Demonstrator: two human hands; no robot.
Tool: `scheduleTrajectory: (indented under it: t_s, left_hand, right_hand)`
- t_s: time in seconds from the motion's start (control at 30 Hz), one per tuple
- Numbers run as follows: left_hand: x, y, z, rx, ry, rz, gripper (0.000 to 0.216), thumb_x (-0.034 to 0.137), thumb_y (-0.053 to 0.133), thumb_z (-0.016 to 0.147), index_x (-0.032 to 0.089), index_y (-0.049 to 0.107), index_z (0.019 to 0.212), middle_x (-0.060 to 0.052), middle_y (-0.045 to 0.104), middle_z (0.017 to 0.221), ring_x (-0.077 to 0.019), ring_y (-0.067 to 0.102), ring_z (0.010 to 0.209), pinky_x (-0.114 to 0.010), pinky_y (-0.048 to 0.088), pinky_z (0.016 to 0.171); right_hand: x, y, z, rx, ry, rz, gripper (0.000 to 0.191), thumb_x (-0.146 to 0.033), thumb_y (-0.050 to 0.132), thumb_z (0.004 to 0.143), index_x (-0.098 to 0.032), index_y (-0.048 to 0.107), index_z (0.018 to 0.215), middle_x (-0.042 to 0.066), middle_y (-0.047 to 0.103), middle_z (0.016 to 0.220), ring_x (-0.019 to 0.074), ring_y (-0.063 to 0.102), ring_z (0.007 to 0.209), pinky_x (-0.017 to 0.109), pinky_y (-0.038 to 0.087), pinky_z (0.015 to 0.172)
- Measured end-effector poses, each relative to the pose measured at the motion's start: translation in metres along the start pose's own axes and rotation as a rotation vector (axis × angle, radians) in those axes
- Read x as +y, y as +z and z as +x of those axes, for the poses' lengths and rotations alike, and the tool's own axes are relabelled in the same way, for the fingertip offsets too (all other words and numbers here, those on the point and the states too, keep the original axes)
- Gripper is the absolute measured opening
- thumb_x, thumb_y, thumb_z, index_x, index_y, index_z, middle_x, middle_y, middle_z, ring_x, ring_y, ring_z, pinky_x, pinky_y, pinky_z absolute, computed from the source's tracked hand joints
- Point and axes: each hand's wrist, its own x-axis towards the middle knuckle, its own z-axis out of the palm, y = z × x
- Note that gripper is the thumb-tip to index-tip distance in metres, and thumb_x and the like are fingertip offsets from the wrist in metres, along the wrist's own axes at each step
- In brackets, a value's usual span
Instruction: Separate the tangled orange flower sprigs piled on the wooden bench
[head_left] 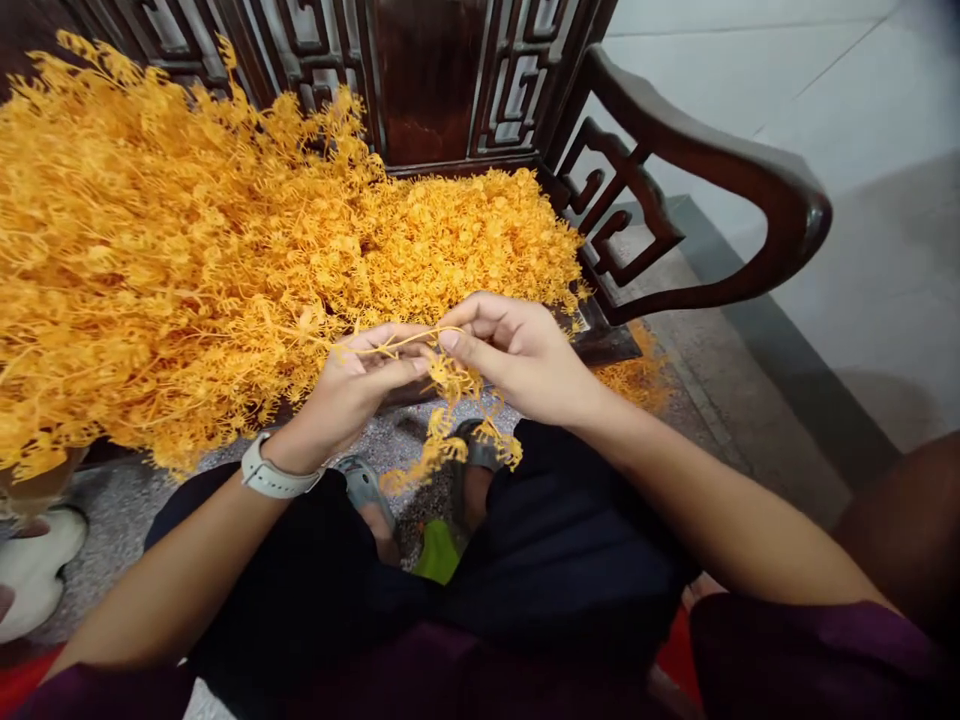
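Note:
Both my hands meet over my lap around one orange artificial flower sprig [446, 445]. Its thin stem runs between the fingers, and its small curly blossoms hang below them. My left hand [367, 380], with a pale watch strap at the wrist, pinches the stem between thumb and fingers. My right hand [525, 355] is closed too, thumb and index finger pinching the sprig beside the left fingertips. Just beyond my hands lies a large heap of orange artificial flowers [247, 230], its near edge close behind the left fingers.
The heap rests on a dark carved wooden bench with a curved armrest [720, 165] at the right. Loose orange bits [637, 375] lie on the floor by the bench. Something bright green [437, 552] is between my feet. Another person's pale shoe [37, 570] shows at the far left.

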Motion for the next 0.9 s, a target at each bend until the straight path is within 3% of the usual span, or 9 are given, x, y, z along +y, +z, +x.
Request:
scheduleTrajectory:
  t_s: [0.3,0.47,0.6,0.7,0.77,0.83,0.9]
  left_hand:
    - [-0.006,0.009,0.004,-0.097,-0.071,-0.127,0.034,0.031,0.086,0.083,0.02,0.075,0.113,-0.005,0.071,0.099,-0.0148,0.066,0.086,-0.025,0.053,0.081]
    - [-0.006,0.012,0.007,-0.13,-0.196,-0.144,0.026,0.043,0.072,0.093,0.018,0.07,0.086,0.001,0.052,0.064,-0.0116,0.048,0.057,-0.025,0.042,0.058]
    - [-0.003,0.011,0.009,-0.126,-0.108,-0.02,0.033,0.041,0.078,0.089,0.017,0.064,0.069,0.003,0.041,0.059,-0.01,0.034,0.054,-0.026,0.033,0.056]
    - [-0.003,0.011,0.008,-0.093,-0.044,-0.002,0.036,0.042,0.078,0.09,0.018,0.064,0.067,0.004,0.036,0.056,-0.0104,0.03,0.052,-0.027,0.029,0.055]
    - [-0.003,0.01,0.007,-0.091,-0.026,-0.022,0.034,0.042,0.079,0.089,0.018,0.066,0.069,0.005,0.033,0.053,-0.01,0.029,0.051,-0.027,0.028,0.055]
    - [-0.002,0.009,0.006,-0.113,-0.022,-0.023,0.03,0.04,0.079,0.089,0.017,0.069,0.071,0.006,0.032,0.052,-0.0092,0.029,0.05,-0.026,0.03,0.055]
    - [-0.002,0.006,0.006,-0.119,-0.018,0.007,0.028,0.038,0.077,0.091,0.017,0.07,0.074,0.006,0.033,0.05,-0.0087,0.028,0.049,-0.025,0.032,0.055]
  right_hand:
    - [0.0,-0.004,-0.002,-0.022,0.092,0.111,0.025,-0.039,0.076,0.093,-0.02,0.062,0.103,-0.005,0.051,0.067,0.0078,0.042,0.054,0.022,0.03,0.049]
    - [-0.001,-0.007,-0.002,-0.124,0.175,0.191,0.022,-0.035,0.074,0.094,-0.021,0.062,0.105,-0.004,0.058,0.071,0.0094,0.05,0.058,0.022,0.037,0.052]
    - [-0.01,-0.012,-0.006,-0.214,0.228,0.26,0.025,-0.032,0.076,0.091,-0.018,0.063,0.108,-0.002,0.063,0.078,0.0107,0.059,0.068,0.022,0.043,0.058]
    - [-0.013,-0.011,-0.008,-0.256,0.203,0.277,0.045,-0.025,0.085,0.079,-0.019,0.063,0.117,-0.002,0.066,0.088,0.0115,0.065,0.076,0.023,0.048,0.064]
    - [-0.011,-0.009,-0.008,-0.227,0.164,0.248,0.045,-0.024,0.087,0.078,-0.019,0.064,0.115,-0.003,0.067,0.087,0.0105,0.064,0.075,0.022,0.049,0.065]
    - [-0.007,-0.007,-0.005,-0.155,0.12,0.222,0.029,-0.033,0.083,0.085,-0.018,0.066,0.102,-0.003,0.065,0.08,0.0093,0.062,0.071,0.022,0.049,0.064]
    - [-0.002,-0.009,-0.001,-0.09,0.081,0.21,0.027,-0.041,0.08,0.089,-0.018,0.065,0.09,-0.002,0.065,0.076,0.01,0.061,0.07,0.024,0.051,0.065]
